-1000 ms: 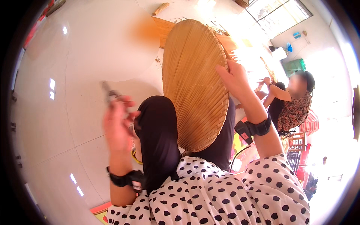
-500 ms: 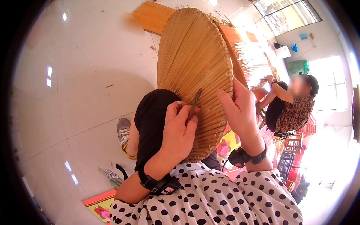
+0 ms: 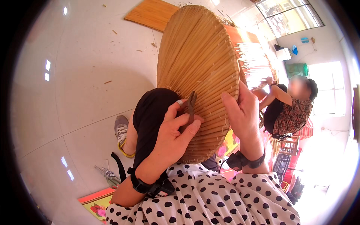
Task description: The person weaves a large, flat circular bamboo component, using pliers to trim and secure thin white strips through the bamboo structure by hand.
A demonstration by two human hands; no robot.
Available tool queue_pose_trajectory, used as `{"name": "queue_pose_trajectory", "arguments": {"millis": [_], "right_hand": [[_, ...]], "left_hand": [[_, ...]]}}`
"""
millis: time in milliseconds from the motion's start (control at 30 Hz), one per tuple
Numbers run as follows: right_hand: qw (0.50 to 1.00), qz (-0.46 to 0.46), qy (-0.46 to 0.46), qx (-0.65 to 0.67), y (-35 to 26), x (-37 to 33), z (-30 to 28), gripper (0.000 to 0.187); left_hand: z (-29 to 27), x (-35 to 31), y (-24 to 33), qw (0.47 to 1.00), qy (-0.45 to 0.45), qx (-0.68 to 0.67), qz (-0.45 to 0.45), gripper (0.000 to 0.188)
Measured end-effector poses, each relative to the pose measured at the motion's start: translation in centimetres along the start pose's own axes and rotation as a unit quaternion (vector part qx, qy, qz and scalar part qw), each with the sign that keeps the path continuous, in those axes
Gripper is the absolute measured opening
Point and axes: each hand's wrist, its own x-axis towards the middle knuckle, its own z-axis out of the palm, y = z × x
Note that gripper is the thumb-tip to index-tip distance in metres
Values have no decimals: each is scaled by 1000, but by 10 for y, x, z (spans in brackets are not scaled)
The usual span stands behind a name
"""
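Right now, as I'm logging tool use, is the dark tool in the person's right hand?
No: the left hand holds the dark tool, while the right hand grips the edge of the round ribbed fan.

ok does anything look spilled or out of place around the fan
Yes: small brown scraps lie scattered on the floor left of the fan, like stray litter. The fan itself shows no obvious damage.

The left hand [image 3: 170, 135] holds a dark tool [image 3: 191, 105] in front of a round straw panel [image 3: 191, 41] (its ribs [image 3: 210, 77] fanning outward), whose rim [image 3: 234, 52] the right hand [image 3: 245, 116] grips. A co-worker [image 3: 291, 117] sits near pale strips [image 3: 250, 58].
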Motion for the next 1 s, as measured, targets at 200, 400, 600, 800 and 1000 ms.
{"name": "queue_pose_trajectory", "arguments": {"millis": [200, 400, 600, 800, 1000], "right_hand": [[998, -19, 29, 45, 6, 2, 5, 18], [997, -33, 32, 68, 2, 2, 8, 19], [998, -12, 25, 62, -1, 2, 7, 19], [998, -2, 28, 55, -7, 3, 7, 19], [998, -13, 27, 51, -3, 6, 7, 19]], "left_hand": [[8, 1, -5, 1000, -9, -7, 26, 23], [14, 13, -2, 993, 25, 113, 26, 28], [16, 24, 3, 986, 38, 163, 3, 33], [19, 27, 9, 984, 54, 167, 8, 31], [18, 32, 6, 980, 60, 186, 29, 32]]}}
